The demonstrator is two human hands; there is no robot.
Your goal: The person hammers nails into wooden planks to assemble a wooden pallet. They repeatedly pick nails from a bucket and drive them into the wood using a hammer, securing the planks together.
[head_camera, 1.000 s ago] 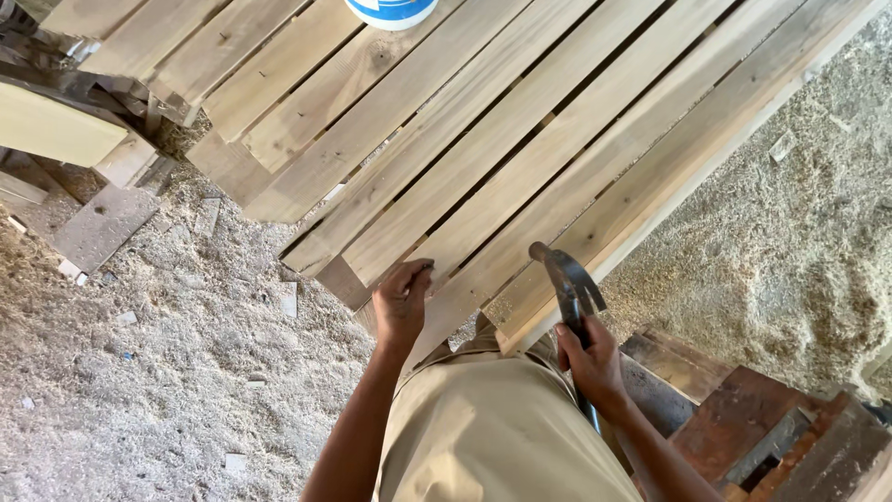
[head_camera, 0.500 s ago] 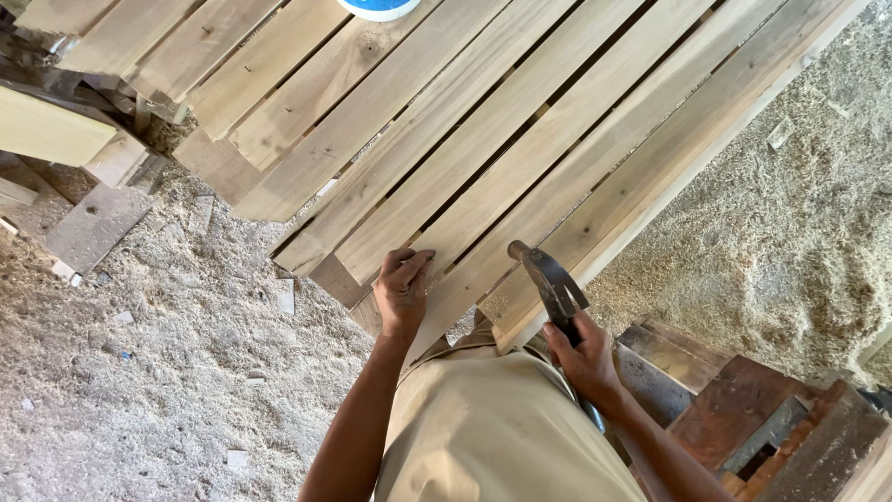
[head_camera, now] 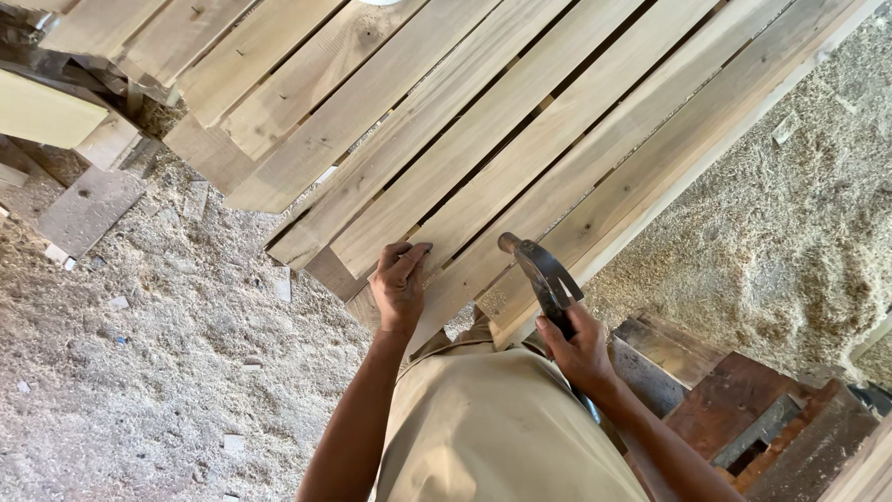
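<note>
— Head view looks straight down on a slatted wooden frame [head_camera: 520, 121] of pale planks, lying slantwise over the sawdust-covered floor [head_camera: 139, 390]. What are the hands doing?

— The right hand [head_camera: 581, 349] is clenched round the handle of a claw hammer [head_camera: 544, 274]. Its dark metal head sits over the near end of one slat, by the frame's lower edge; whether it touches the wood, I cannot tell.

— And the left hand [head_camera: 401, 284]?

— It rests on the end of a neighbouring slat, fingers bent and fingertips [head_camera: 418, 251] pinched together against the wood. If they hold something small, it is too tiny to make out.

— How far apart are the two?

— Near each other, roughly one slat between them.

— Anything else about?

— Loose plank offcuts [head_camera: 88, 204] at the left, rusty brown metal pieces [head_camera: 734, 400] at the lower right, and the person's tan clothing [head_camera: 492, 428] below.
</note>
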